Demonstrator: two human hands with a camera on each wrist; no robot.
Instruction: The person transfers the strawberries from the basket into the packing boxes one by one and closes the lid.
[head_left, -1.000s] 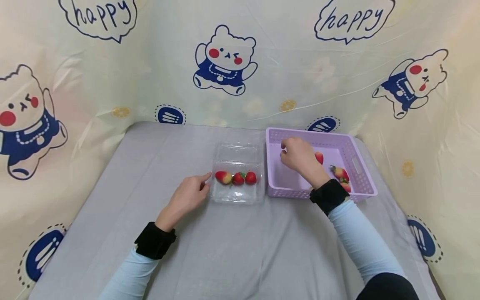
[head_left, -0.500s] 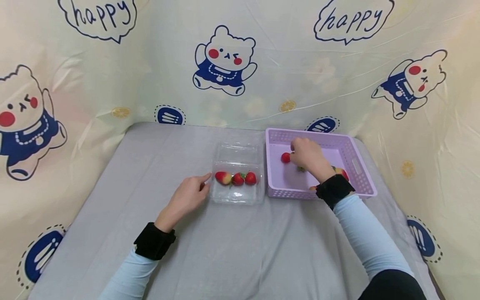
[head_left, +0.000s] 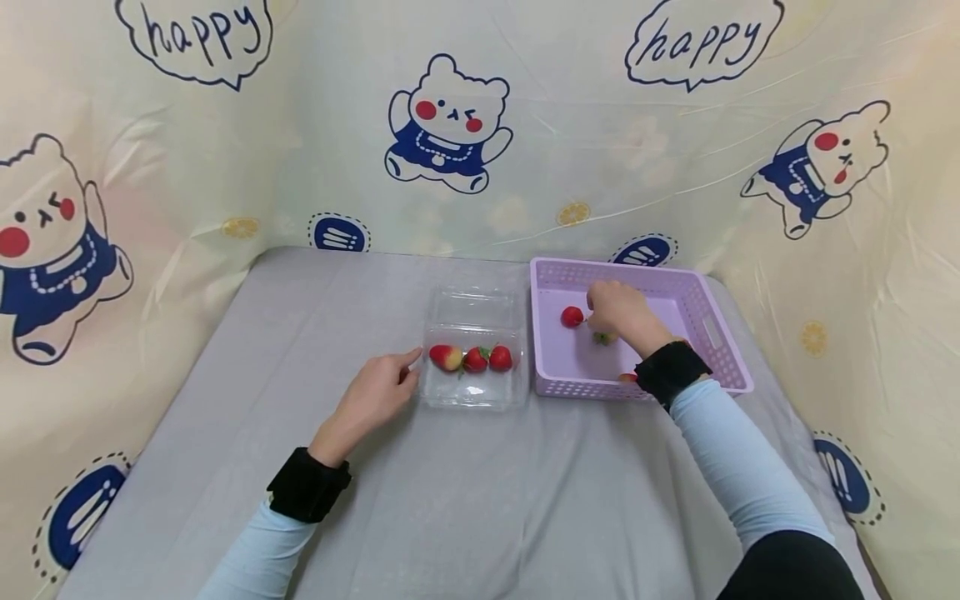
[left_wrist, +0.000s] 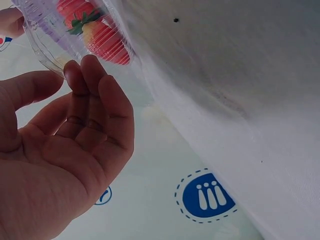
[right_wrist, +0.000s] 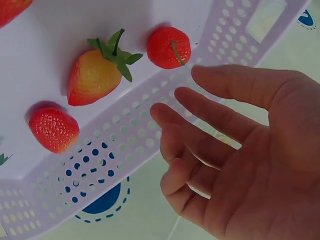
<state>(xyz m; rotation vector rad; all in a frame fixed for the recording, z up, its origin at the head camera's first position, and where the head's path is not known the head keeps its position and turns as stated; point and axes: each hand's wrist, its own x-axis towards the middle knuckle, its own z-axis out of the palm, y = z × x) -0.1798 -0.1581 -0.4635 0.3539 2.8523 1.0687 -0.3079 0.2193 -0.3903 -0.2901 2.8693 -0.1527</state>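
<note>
In the head view a clear plastic box [head_left: 442, 394] with its lid raised holds a row of strawberries [head_left: 446, 357]. My left hand [head_left: 373, 392] pinches its left edge between thumb and fingertips, as the left wrist view shows at close range. My right hand [head_left: 626, 319] reaches into a purple basket [head_left: 573, 388], fingers loosely bent and holding nothing. A small red strawberry [right_wrist: 168, 48] with a green stem lies just off its fingertips. Beside that are a yellow-and-red strawberry [right_wrist: 95, 77] with leaves and another red one [right_wrist: 54, 130].
A grey cloth [head_left: 450, 492] covers the table. Behind it hangs a pale curtain [head_left: 315, 125] printed with bears. The basket stands close to the right of the box, its perforated walls higher than the strawberries.
My right hand has shifted right inside the basket, uncovering a red strawberry left of its fingers, while its arm covers strawberries at the right. My left hand and the box stay put.
</note>
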